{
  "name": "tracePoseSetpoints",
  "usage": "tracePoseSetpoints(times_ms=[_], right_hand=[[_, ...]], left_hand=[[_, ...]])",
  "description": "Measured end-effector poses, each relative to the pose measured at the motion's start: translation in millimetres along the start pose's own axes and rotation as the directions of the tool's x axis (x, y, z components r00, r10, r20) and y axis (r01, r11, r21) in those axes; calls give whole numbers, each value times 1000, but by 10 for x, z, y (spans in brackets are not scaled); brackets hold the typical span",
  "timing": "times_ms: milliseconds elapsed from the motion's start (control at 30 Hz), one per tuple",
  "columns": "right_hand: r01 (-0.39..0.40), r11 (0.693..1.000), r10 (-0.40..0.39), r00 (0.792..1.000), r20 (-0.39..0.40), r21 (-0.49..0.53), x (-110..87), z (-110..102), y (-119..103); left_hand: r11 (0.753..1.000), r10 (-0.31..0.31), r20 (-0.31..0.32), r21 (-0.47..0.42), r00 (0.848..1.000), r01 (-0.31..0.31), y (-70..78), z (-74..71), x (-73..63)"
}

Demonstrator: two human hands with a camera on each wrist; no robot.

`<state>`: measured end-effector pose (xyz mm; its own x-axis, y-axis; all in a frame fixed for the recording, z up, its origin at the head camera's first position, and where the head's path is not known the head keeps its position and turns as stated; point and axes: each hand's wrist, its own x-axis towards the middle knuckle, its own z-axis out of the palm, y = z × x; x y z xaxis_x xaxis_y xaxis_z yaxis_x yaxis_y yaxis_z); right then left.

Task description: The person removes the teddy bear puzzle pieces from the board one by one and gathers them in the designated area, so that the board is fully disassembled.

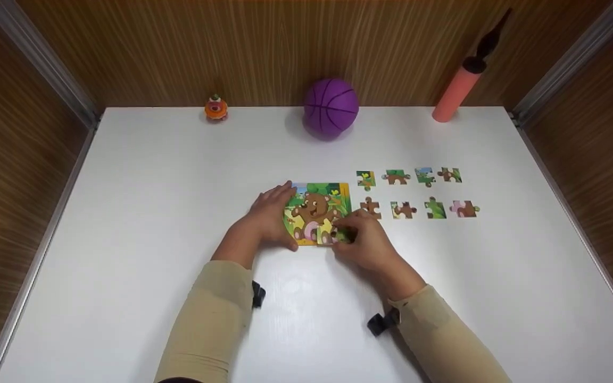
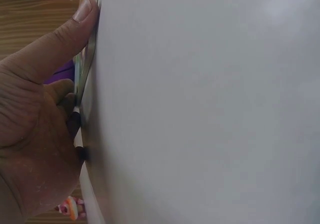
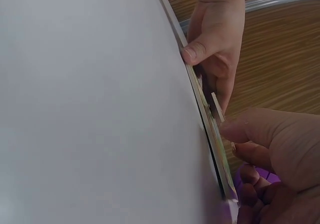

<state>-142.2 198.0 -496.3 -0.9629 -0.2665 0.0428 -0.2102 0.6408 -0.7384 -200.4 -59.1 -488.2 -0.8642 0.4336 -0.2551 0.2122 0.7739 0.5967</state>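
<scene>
A square jigsaw board (image 1: 314, 207) with a picture of a brown bear lies on the white table. My left hand (image 1: 274, 215) holds its left side, thumb at the near edge and fingers at the far left corner. In the left wrist view the left thumb (image 2: 75, 28) lies along the board's edge. My right hand (image 1: 367, 242) pinches a jigsaw piece (image 1: 325, 234) between thumb and fingers over the board's near right corner. Seen from the right wrist, that piece (image 3: 218, 107) stands tilted just above the board, its picture side mostly hidden.
Several loose jigsaw pieces (image 1: 404, 210) lie in two rows right of the board. Along the back stand a small orange figurine (image 1: 216, 108), a purple ball (image 1: 331, 108) and a pink hand pump (image 1: 456, 96) leaning on the wood-grain wall (image 1: 264, 48).
</scene>
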Motion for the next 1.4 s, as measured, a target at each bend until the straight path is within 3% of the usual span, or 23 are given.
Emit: tracePoseSetpoints(times_ms=[867, 1400], right_hand=[[-58, 998, 58, 998, -27, -24, -274, -456, 359], [-64, 995, 66, 997, 29, -74, -395, -620, 546]], left_hand=[[1000, 0, 6, 3, 1000, 0, 9, -3, 1], [1000, -4, 6, -6, 1000, 4, 9, 0, -8]])
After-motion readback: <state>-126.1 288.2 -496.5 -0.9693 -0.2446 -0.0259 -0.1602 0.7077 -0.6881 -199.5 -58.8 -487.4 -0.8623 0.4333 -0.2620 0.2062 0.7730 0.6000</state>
